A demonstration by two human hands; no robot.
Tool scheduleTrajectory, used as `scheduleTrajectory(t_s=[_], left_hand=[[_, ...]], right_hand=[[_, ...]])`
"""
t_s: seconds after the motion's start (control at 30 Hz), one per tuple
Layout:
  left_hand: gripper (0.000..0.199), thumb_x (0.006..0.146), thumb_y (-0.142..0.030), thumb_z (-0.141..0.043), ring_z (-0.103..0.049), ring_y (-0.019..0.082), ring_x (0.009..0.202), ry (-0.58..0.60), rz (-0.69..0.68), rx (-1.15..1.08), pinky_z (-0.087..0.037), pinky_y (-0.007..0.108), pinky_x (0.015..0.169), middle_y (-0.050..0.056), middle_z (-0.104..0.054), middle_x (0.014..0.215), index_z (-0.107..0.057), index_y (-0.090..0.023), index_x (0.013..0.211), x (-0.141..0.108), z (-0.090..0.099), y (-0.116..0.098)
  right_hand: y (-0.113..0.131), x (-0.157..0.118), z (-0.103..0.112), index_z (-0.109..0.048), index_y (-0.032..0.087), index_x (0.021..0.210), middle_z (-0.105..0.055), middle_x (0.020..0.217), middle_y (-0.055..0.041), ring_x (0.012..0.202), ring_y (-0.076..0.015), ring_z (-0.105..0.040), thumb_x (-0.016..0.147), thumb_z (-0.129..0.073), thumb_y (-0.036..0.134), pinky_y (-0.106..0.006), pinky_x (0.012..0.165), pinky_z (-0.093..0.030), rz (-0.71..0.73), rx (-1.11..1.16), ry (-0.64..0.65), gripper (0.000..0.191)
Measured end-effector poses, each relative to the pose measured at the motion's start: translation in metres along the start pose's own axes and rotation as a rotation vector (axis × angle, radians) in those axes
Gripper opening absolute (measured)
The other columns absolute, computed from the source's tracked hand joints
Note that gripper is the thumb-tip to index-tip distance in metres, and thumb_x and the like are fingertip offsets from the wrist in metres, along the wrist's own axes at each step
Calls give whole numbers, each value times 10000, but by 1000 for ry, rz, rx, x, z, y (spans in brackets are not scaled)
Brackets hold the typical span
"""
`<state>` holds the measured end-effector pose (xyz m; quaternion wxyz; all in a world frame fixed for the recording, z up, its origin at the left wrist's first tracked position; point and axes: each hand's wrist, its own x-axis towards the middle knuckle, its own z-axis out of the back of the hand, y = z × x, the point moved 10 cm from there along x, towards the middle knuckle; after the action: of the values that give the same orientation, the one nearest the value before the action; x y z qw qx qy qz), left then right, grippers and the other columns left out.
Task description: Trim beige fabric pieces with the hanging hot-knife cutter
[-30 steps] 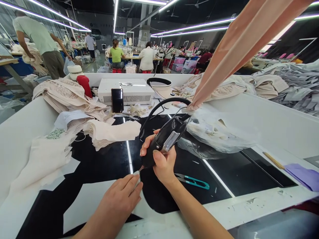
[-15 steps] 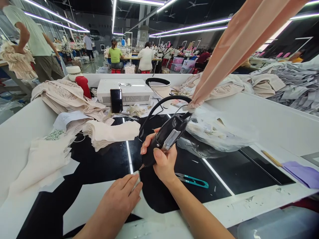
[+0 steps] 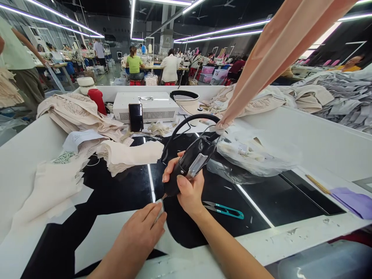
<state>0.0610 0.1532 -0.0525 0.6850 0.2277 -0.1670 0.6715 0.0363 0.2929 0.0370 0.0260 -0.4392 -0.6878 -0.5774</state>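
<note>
My right hand (image 3: 190,188) is wrapped round a black handheld tool (image 3: 190,164) with a silver plate on its side. The tool's thin metal tip points down and left, close to the end of a small pale flat piece (image 3: 159,212). My left hand (image 3: 142,228) presses that piece down with its fingers together, over a pale curved sheet (image 3: 100,234) on the black work surface. From the tool's top, a black cable (image 3: 177,131) loops left, and a twisted pink cloth (image 3: 250,73) rises to the upper right.
Teal snips (image 3: 228,210) lie right of my right wrist. Beige cloth stacks (image 3: 130,155) are at the left, a clear plastic bag (image 3: 255,155) at the right. A phone (image 3: 136,117) leans on a white box (image 3: 145,106) behind.
My right hand and the tool have shifted slightly left and down; my left hand has barely moved. At the far left, a standing person has moved further left, partly out of view.
</note>
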Motion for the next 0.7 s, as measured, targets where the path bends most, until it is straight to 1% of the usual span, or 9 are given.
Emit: scheduleTrajectory(t_s=[0.1, 0.2, 0.37, 0.47, 0.53, 0.6, 0.63, 0.67, 0.7], left_hand=[[262, 1036, -140, -476, -700, 237, 1144, 5, 8, -1, -597, 372, 989, 146, -722, 1230, -651, -93, 1225, -1, 0, 1], [271, 1038, -139, -461, -705, 235, 1133, 0, 5, 8, -609, 363, 960, 138, -725, 1227, -658, -101, 1219, -2, 1, 1], [243, 1038, -152, -477, -722, 233, 1090, -28, 17, 31, -610, 351, 933, 127, -741, 1188, -673, -103, 1174, 2, 4, 2], [268, 1043, -145, -446, -717, 225, 1104, -38, 2, 56, -600, 337, 923, 126, -742, 1193, -674, -103, 1176, 6, 13, 2], [321, 1035, -103, -387, -724, 216, 1087, -72, -47, 78, -593, 328, 912, 109, -755, 1166, -687, -107, 1150, 6, 23, 0], [387, 999, -44, -354, -726, 200, 1081, -42, -174, 74, -584, 317, 925, 54, -760, 1173, -702, -151, 1132, 0, 22, -6], [393, 984, -47, -362, -730, 198, 1073, -62, -237, 59, -583, 314, 924, 39, -762, 1173, -709, -175, 1116, -5, 22, -8], [400, 961, -37, -374, -741, 196, 1039, -139, -260, 39, -586, 313, 914, 28, -775, 1130, -713, -194, 1104, -11, 25, -6], [396, 945, -44, -401, -750, 193, 1008, -211, -243, 5, -592, 310, 902, 17, -787, 1082, -716, -215, 1114, -16, 26, -1]], right_hand=[[-2, 0, 0, -514, 266, 1097, -637, 769, 39, 552, -133, -578, 869, -733, 451, -280, 533, -464, -23, -29, -11, 367], [0, -1, -1, -521, 270, 1092, -639, 762, 44, 555, -130, -575, 878, -730, 435, -276, 536, -464, -22, -17, -3, 342], [-1, -1, 0, -517, 273, 1114, -643, 792, 45, 564, -126, -598, 845, -759, 438, -271, 542, -482, -14, 29, -16, 398], [-8, -1, -2, -507, 272, 1086, -649, 788, 43, 555, -123, -595, 824, -763, 434, -264, 528, -486, -58, 28, -35, 400], [-10, -3, -4, -496, 272, 1016, -643, 765, 47, 532, -117, -583, 807, -759, 445, -251, 501, -472, -96, 27, -66, 378], [-11, -5, -9, -475, 274, 938, -628, 734, 51, 502, -110, -564, 777, -763, 466, -247, 482, -462, -119, 25, -84, 381], [-11, -5, -13, -465, 277, 912, -615, 703, 55, 481, -112, -552, 755, -772, 477, -247, 458, -451, -121, 19, -73, 398], [-15, -6, -16, -463, 283, 911, -600, 683, 57, 478, -121, -550, 740, -777, 492, -262, 460, -465, -141, -7, -60, 414], [-20, -6, -17, -461, 292, 933, -589, 663, 61, 481, -138, -558, 712, -792, 519, -283, 459, -489, -157, -43, -60, 459]])
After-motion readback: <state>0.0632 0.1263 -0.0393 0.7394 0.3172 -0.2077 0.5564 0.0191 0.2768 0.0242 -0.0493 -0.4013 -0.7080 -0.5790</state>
